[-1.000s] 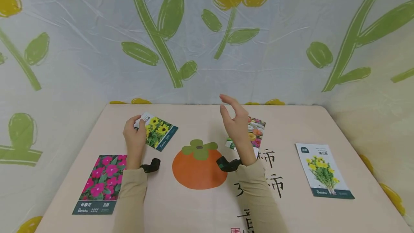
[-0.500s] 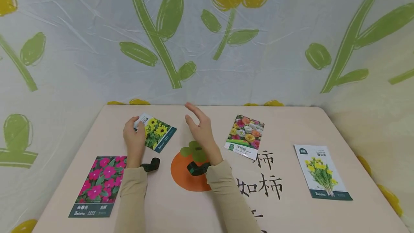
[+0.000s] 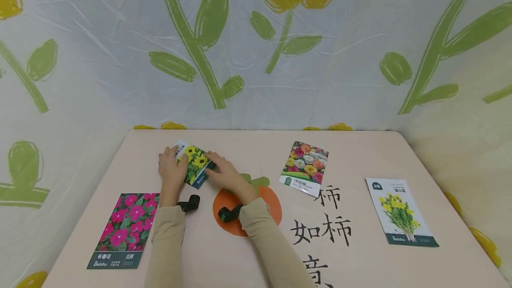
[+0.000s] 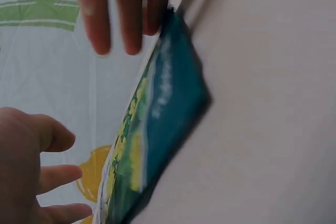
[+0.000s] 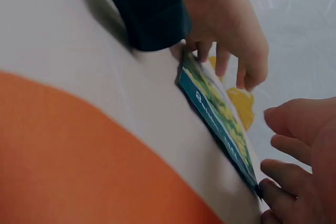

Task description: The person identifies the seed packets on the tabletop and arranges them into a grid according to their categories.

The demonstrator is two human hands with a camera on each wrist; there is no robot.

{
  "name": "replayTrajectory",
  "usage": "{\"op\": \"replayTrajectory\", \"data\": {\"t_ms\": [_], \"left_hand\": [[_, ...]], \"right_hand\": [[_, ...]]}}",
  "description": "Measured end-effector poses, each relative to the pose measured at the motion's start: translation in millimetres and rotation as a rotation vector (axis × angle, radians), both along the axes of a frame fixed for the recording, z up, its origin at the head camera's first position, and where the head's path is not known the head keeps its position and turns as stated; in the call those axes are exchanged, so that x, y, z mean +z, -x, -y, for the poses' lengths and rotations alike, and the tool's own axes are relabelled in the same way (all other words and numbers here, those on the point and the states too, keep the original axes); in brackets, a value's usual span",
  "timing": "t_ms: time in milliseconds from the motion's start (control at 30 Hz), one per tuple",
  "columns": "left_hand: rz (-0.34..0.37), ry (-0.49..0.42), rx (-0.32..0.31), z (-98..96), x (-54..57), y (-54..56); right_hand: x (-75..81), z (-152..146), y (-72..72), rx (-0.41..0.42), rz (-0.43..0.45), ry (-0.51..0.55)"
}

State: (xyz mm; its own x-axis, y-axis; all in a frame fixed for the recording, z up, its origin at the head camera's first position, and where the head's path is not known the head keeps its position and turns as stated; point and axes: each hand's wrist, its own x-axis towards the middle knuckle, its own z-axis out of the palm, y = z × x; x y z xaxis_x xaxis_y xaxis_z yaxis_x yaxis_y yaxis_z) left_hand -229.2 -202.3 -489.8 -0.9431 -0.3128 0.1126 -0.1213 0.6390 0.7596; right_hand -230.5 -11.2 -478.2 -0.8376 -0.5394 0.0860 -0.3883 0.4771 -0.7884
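A seed packet with yellow flowers point(image 3: 197, 160) lies tilted on the table between both hands, dark green band toward the near right. My left hand point(image 3: 173, 170) is at its left edge, fingers slightly bent; the left wrist view shows thumb and fingers spread apart. From the other side, my right hand point(image 3: 227, 175) reaches the packet's right corner. Its loosely bent fingers point(image 5: 283, 174) are at that corner in the right wrist view, the thumb held away. Neither hand visibly pinches the packet; whether the fingertips touch it is hard to tell.
A pink-flower packet point(image 3: 126, 230) lies at the near left. Right of centre is a mixed-flower packet point(image 3: 305, 168), and farther right a white packet with yellow blooms point(image 3: 401, 212). The tablecloth shows a printed persimmon point(image 3: 272, 210) and black characters. A flowered curtain point(image 3: 320, 92) hangs behind.
My right hand has swept left and down from near the mixed-flower packet to the yellow-flower packet's right corner. My left hand has shifted slightly right. The packets look unmoved.
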Motion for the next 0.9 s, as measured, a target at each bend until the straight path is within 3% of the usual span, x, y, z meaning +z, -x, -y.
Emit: {"op": "replayTrajectory", "data": {"t_ms": [200, 400, 667, 900], "left_hand": [[0.116, 0.103, -0.101, 1.9, -1.0, -0.3], [0.208, 0.175, -0.149, 1.8, -1.6, -4.0], [0.25, 0.18, -0.192, 4.1, -2.2, -6.1], [0.243, 0.206, -0.218, 4.4, -5.1, -5.8]], "right_hand": [[-8.5, -0.8, 0.4, 0.02, -0.045, -0.052], [-12.4, -1.0, -0.1, 0.01, -0.082, -0.044], [-17.3, -1.1, 0.6, 0.011, -0.11, -0.081], [-17.7, -2.7, -2.3, 0.017, -0.135, -0.112]]}}
